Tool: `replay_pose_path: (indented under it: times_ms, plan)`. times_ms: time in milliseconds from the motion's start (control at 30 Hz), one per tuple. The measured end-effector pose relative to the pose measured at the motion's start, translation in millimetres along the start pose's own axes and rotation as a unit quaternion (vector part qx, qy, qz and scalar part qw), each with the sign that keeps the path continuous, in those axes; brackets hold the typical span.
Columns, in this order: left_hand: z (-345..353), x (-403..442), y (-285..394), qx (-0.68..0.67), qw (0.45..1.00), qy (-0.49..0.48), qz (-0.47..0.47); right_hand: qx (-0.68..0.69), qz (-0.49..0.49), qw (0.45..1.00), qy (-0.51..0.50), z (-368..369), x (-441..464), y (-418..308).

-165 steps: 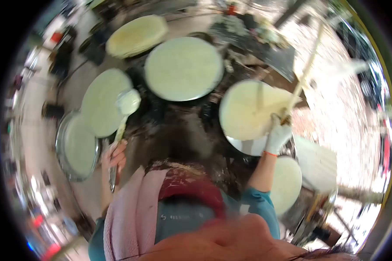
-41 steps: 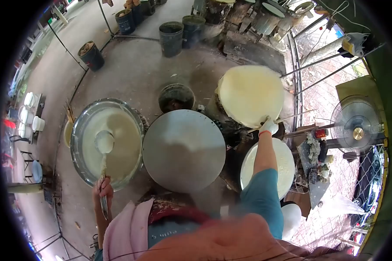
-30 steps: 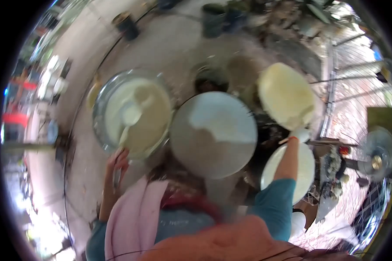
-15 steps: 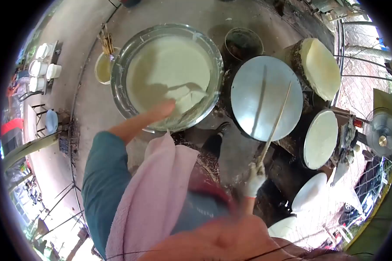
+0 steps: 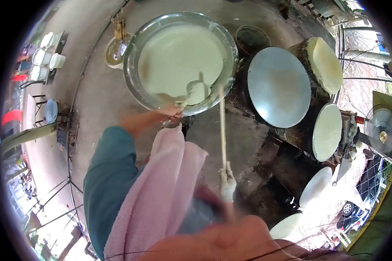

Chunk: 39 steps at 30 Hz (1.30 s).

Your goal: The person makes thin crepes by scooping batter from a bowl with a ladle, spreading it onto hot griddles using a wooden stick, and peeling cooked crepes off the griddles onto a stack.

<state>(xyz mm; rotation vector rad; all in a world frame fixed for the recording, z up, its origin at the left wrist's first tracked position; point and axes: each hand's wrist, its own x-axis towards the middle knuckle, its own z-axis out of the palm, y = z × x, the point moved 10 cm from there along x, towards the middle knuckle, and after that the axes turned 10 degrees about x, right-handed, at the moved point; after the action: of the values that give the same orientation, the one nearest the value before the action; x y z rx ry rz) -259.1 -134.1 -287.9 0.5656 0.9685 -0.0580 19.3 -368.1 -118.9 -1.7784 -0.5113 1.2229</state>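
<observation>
A wide metal basin (image 5: 130, 71) holds pale, creamy batter (image 5: 178, 56). At its near rim, my left hand (image 5: 173, 111) is closed around the short handle of a ladle (image 5: 199, 92), whose bowl is full of batter and sits at the surface inside the basin. My right hand (image 5: 227, 185), in a whitish glove smeared at the fingers, grips a long thin wooden stick (image 5: 223, 130). The stick points up, its far tip close to the basin's right rim. To the right is a round, taut, smooth pale steaming surface (image 5: 279, 87).
Two more round tops, one cream-coloured (image 5: 324, 65) and one pale (image 5: 327, 132), stand farther right. A dark bucket (image 5: 252, 39) is behind them. Left of the basin is a small tub (image 5: 113, 52) with sticks. A fan (image 5: 383, 135) stands at far right. A pink towel (image 5: 161, 182) hangs in front of me.
My left hand has drawn back to the basin's near rim, and the ladle bowl now shows clearly. The right hand has swung the stick left, off the round surface and over to the basin.
</observation>
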Motion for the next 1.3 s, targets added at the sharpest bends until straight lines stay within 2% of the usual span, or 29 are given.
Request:
replay_pose_path:
  times_ms: [67,100,167,200,233,267,333,467,500,533,567,633,700,767,867,900,967,1000,1033,1067,1100,1133,1233,1300]
  plan:
    - [34,-17,-20,-0.072,0.997,0.009,0.008,-0.108,0.072,0.991,-0.04,3,-20,72]
    - [53,-23,-22,-0.111,0.993,-0.009,0.035,-0.134,0.089,0.984,-0.073,14,-32,73]
    - [98,-39,-15,-0.266,0.95,-0.114,0.113,-0.192,0.116,0.965,-0.135,28,-51,70]
    - [114,-46,-12,-0.344,0.913,-0.159,0.151,-0.139,0.086,0.975,-0.15,30,-54,81]
    - [134,-51,-10,-0.38,0.867,-0.273,0.172,-0.085,0.058,0.981,-0.164,29,-56,101]
    - [146,-61,-6,-0.404,0.849,-0.297,0.165,-0.033,0.031,0.983,-0.18,28,-60,111]
    - [171,-97,12,-0.451,0.811,-0.341,0.152,-0.048,-0.004,0.981,-0.187,18,-70,100]
    - [190,-212,65,-0.386,0.863,-0.256,0.2,0.038,-0.062,0.983,-0.167,2,-95,15]
    - [201,-254,90,-0.35,0.86,-0.269,0.257,0.133,-0.01,0.979,-0.152,-1,-99,4]
    - [210,-289,112,-0.311,0.852,-0.28,0.314,0.201,-0.045,0.97,-0.129,-6,-95,-6]
    - [202,-306,128,-0.249,0.864,-0.235,0.37,0.268,-0.078,0.954,-0.108,-12,-92,-12]
    - [180,-339,165,-0.124,0.861,-0.137,0.474,0.278,-0.124,0.952,-0.036,-26,-76,-13]
    - [160,-335,188,-0.134,0.867,-0.115,0.465,0.279,-0.148,0.949,0.015,-30,-59,-15]
    - [126,-307,218,-0.098,0.879,-0.127,0.449,0.301,-0.135,0.944,0.012,-28,-36,-24]
    - [86,-265,256,-0.293,0.887,-0.094,0.344,0.298,-0.11,0.948,0.033,-24,-27,-32]
    - [70,-266,267,-0.116,0.9,0.036,0.418,0.302,-0.129,0.944,0.042,-25,-16,-27]
    - [77,-260,271,0.021,0.891,0.168,0.421,0.343,-0.118,0.93,0.056,-27,-5,-23]
    - [92,-267,274,0.092,0.873,0.231,0.421,0.335,-0.101,0.934,0.073,-26,-15,-41]
    - [114,-277,282,0.124,0.865,0.228,0.429,0.326,-0.082,0.937,0.09,-27,-23,-57]
    - [130,-274,297,0.139,0.873,0.193,0.426,0.315,-0.059,0.941,0.107,-30,-27,-61]
    - [144,-267,307,0.149,0.881,0.157,0.42,0.312,-0.099,0.939,0.107,-43,-6,-39]
    - [157,-255,315,0.158,0.889,0.121,0.412,0.31,-0.099,0.939,0.111,-48,-5,-42]
    - [192,-190,337,0.021,0.949,-0.056,0.311,0.329,-0.109,0.931,0.117,-67,25,-50]
    - [213,-124,337,-0.062,0.951,-0.198,0.228,0.33,-0.115,0.928,0.13,-87,46,-50]
